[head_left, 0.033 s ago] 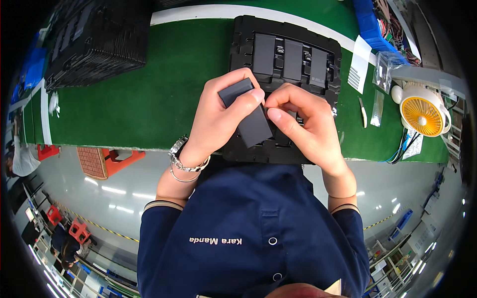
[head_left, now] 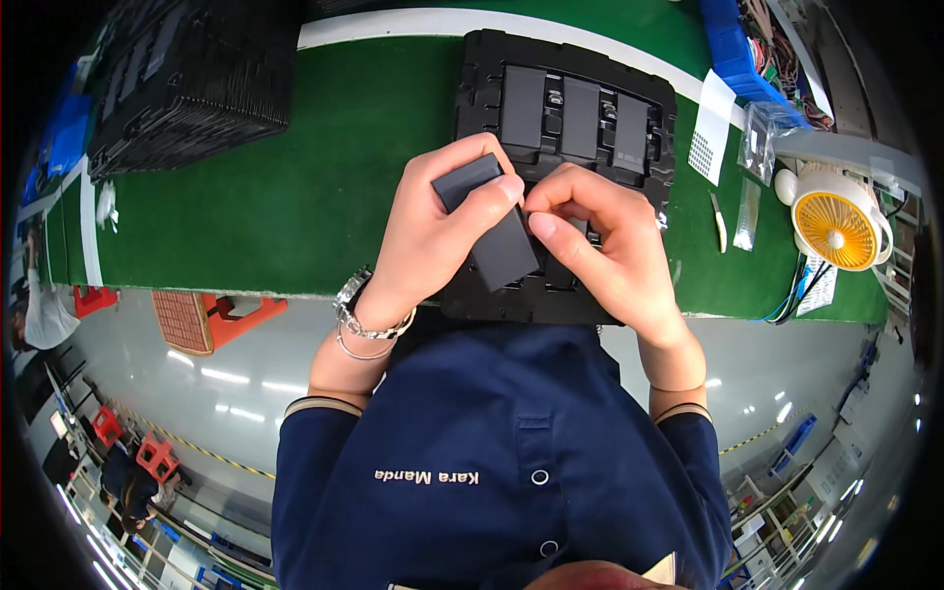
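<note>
A dark grey rectangular block is tilted in my left hand, with the thumb across its upper face and the fingers behind it. Close against the block's right edge, my right hand has its thumb and forefinger drawn together in a pinch. Whatever lies between those fingertips is too small or hidden to make out. Both hands are over the near part of a black moulded tray. In the tray's far row sit similar dark blocks: a left one, a middle one and a right one. My hands cover much of the near row.
A tall stack of black trays stands at the left of the green table. To the right lie a printed white sheet, a small knife, clear plastic bags and a yellow-and-white fan. A blue bin holds wires.
</note>
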Motion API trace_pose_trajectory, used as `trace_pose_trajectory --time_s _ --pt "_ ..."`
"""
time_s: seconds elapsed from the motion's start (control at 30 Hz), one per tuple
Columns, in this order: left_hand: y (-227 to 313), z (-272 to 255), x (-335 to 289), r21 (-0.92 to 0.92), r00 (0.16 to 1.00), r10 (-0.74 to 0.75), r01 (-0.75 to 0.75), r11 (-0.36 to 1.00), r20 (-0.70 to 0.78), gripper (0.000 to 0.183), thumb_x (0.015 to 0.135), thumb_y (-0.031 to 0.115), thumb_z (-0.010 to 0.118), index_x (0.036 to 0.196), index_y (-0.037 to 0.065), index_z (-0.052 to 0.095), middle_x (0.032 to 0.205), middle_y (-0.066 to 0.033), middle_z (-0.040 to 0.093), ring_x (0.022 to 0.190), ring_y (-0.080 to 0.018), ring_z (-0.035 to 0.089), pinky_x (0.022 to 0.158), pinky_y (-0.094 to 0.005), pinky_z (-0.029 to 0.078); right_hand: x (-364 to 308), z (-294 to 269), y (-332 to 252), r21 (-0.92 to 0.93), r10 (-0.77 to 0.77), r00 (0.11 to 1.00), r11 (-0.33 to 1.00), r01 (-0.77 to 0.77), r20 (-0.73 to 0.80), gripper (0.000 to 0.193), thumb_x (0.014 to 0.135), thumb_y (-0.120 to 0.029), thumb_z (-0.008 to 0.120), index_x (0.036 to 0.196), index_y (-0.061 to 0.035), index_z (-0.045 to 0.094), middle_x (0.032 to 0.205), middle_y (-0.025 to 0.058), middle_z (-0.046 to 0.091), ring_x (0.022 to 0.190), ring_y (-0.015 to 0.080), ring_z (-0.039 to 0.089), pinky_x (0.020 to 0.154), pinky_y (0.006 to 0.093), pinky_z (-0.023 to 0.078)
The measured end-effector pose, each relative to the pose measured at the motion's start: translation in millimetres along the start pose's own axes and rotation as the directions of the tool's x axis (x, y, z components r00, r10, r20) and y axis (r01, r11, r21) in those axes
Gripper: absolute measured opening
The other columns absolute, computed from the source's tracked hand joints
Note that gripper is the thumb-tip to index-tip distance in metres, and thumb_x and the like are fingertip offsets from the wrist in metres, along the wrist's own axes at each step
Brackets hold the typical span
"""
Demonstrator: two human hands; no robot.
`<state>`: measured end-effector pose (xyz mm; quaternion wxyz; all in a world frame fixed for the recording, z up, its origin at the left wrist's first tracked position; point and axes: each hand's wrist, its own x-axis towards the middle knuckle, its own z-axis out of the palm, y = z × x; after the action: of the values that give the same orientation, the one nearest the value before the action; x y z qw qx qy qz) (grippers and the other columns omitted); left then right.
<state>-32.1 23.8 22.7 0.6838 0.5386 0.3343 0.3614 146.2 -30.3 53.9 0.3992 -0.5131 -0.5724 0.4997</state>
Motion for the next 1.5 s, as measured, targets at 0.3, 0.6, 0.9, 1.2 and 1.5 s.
trace_pose_trajectory --time_s 0.3,0.6,0.9,1.2,1.5 --pt "5.3 -0.5 1.5 0.069 0.999 0.038 -0.037 0.997 -0.01 0.011 0.081 0.009 0.059 0.075 0.001 0.055 0.064 0.0016 0.051 0.06 -0.0045 0.045 0.054 -0.023 0.037 3.8 -0.3 1.7 0.123 0.128 0.992 0.984 -0.13 0.022 0.02 0.095 -0.017 0.06 0.09 0.002 0.061 0.078 0.0033 0.062 0.072 0.0085 0.056 0.068 0.0254 0.047" --pt "0.0 1.8 2.5 -0.004 0.997 0.076 -0.076 0.997 0.015 0.01 0.082 0.008 0.058 0.075 0.001 0.054 0.065 0.0006 0.053 0.06 -0.0045 0.047 0.054 -0.0227 0.039 2.4 3.2 7.2 0.262 0.167 0.982 0.947 -0.185 0.091 0.021 0.097 -0.019 0.06 0.088 0.0007 0.061 0.076 0.0 0.06 0.072 0.0049 0.053 0.067 0.0221 0.045" --pt "-2.8 2.3 2.5 -0.117 0.993 0.071 -0.06 0.991 0.092 0.014 0.088 0.013 0.057 0.08 0.003 0.054 0.071 0.0006 0.055 0.065 -0.0039 0.049 0.057 -0.0216 0.039 -2.3 2.3 10.2 0.313 0.177 0.98 0.929 -0.197 0.093 0.021 0.097 -0.019 0.059 0.089 0.0003 0.061 0.077 0.0002 0.061 0.072 0.0058 0.055 0.069 0.0222 0.047" --pt "-3.9 6.0 2.3 -0.168 0.987 -0.048 0.075 0.983 0.156 0.025 0.096 0.024 0.056 0.081 0.007 0.048 0.071 0.0045 0.048 0.067 -0.0016 0.044 0.059 -0.0204 0.037 0.4 -5.1 3.6 0.231 0.191 0.975 0.949 -0.213 0.114 0.02 0.094 -0.019 0.063 0.086 -0.0007 0.062 0.068 -0.0011 0.059 0.062 0.0058 0.054 0.059 0.0236 0.045" --pt "0.8 8.7 -2.5 0.079 0.985 -0.076 0.065 0.995 0.153 0.025 0.096 0.024 0.056 0.079 0.006 0.047 0.069 0.0051 0.044 0.065 -0.0037 0.04 0.057 -0.0235 0.035 -10.2 -4.4 2.5 0.102 0.12 0.992 0.987 -0.125 0.048 0.016 0.092 -0.016 0.065 0.088 0.0001 0.065 0.065 0.0027 0.062 0.06 0.0065 0.057 0.055 0.0237 0.044"
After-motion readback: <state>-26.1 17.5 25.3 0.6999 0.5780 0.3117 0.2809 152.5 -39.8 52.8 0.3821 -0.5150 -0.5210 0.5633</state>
